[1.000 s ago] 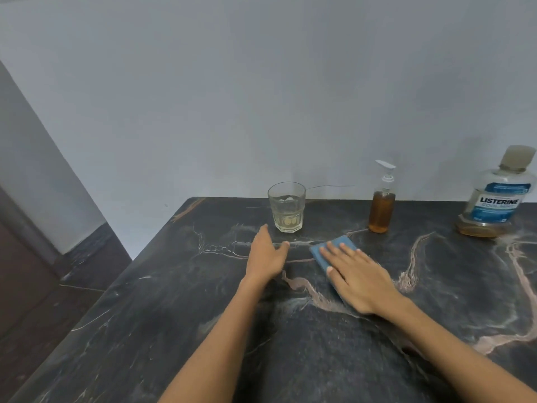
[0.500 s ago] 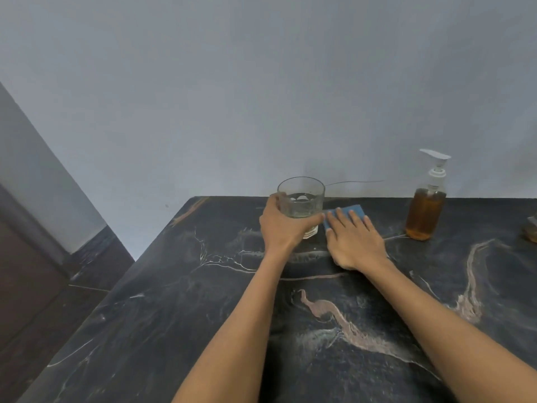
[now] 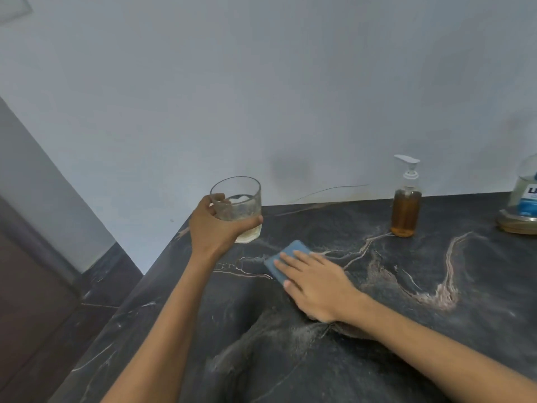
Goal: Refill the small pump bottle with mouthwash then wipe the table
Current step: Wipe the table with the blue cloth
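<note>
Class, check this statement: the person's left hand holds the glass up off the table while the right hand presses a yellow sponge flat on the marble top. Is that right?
Not quite. The head view shows the sponge is blue, not yellow. The rest stands: the left hand holds the glass up off the table, and the right hand presses the sponge flat on the marble top.

The right hand (image 3: 315, 289) is covering most of the blue cloth (image 3: 286, 255) — only its far-left corner is showing past the fingers. The left hand (image 3: 213, 228) is wrapping the lower side of the glass (image 3: 236, 206), hiding that part of its wall. Far right of the right hand, the mouthwash bottle (image 3: 521, 206) is running off the frame's edge — its label is cut to a few letters and its cap is out of sight.
</note>
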Tool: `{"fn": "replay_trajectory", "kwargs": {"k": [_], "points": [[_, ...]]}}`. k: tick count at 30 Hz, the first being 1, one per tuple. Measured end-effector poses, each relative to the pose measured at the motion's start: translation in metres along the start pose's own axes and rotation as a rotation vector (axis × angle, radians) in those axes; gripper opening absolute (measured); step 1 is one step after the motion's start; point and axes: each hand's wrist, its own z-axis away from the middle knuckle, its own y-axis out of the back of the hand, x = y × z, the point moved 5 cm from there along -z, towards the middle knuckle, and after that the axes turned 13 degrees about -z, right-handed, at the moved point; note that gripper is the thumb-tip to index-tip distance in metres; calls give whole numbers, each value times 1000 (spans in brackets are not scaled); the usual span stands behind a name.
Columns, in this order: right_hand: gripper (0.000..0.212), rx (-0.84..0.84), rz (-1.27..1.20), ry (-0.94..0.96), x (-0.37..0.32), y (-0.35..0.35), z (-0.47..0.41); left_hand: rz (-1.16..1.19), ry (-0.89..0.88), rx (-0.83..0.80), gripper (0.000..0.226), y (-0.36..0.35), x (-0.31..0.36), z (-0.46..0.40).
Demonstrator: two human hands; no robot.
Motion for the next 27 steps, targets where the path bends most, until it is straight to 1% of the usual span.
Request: {"fn": "replay_trajectory", "kwargs": {"k": [2, 4, 8, 10, 13, 17, 19, 20, 22, 24, 25, 27], "points": [[56, 70, 31, -165, 29, 14, 20, 9, 14, -10, 79, -3, -3, 3], [56, 107, 26, -366, 54, 26, 17, 18, 17, -9, 76, -7, -4, 4], [57, 210, -81, -659, 59, 22, -51, 44, 3, -8, 82, -9, -6, -1], [59, 252, -92, -724, 47, 12, -99, 45, -11, 15, 80, -4, -8, -8], [65, 246, -85, -758, 19, -8, -164, 54, -32, 64, 76, 10, -13, -22], [67, 209, -44, -858, -1, -23, -202, 52, -39, 104, 78, 29, -14, -37], [66, 212, -24, -819, -1, -23, -199, 46, -49, 108, 77, 34, -10, -37], [64, 224, -27, -730, -4, -24, -197, 39, -52, 109, 76, 35, -8, -36], [61, 205, -81, -436, -21, -29, -196, 38, -52, 111, 78, 33, -2, -32], [59, 90, -133, -176, -48, -40, -196, 53, -38, 106, 77, 30, 3, -26], [58, 47, -146, -106, -58, -43, -194, 62, -30, 101, 77, 27, 7, -22], [58, 44, -196, -71, -65, -41, -192, 81, -18, 89, 79, 25, 14, -12]]}}
